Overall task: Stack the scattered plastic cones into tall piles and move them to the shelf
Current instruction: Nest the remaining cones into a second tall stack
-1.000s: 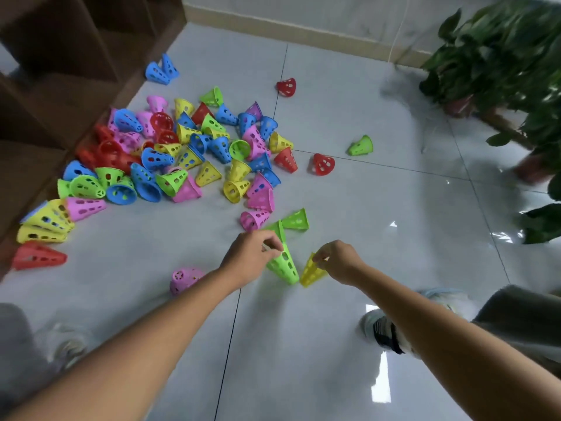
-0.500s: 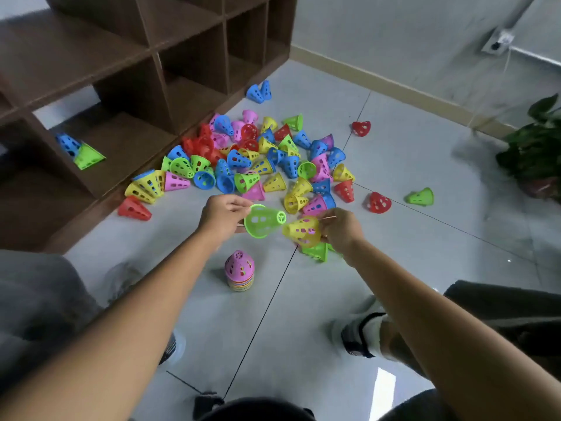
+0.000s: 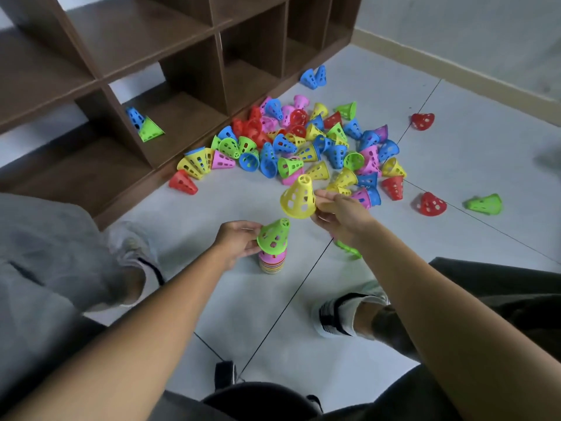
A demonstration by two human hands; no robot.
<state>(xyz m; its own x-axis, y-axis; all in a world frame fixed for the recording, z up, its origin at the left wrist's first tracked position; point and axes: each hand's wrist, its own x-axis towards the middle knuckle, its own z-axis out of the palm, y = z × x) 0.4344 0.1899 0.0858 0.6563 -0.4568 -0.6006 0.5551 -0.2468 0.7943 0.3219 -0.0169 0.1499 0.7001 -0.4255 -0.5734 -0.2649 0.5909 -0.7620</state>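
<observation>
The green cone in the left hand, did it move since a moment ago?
Yes. The green cone in the left hand was held up beside the stack; now it sits on top of it.

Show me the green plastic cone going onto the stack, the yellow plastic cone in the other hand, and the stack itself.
Green perforated plastic cone (image 3: 274, 235), head view, its side wall.
Yellow perforated plastic cone (image 3: 297, 197), head view, its side wall.
Multicoloured stack of cones (image 3: 272, 262), head view, the layered rims.
</observation>
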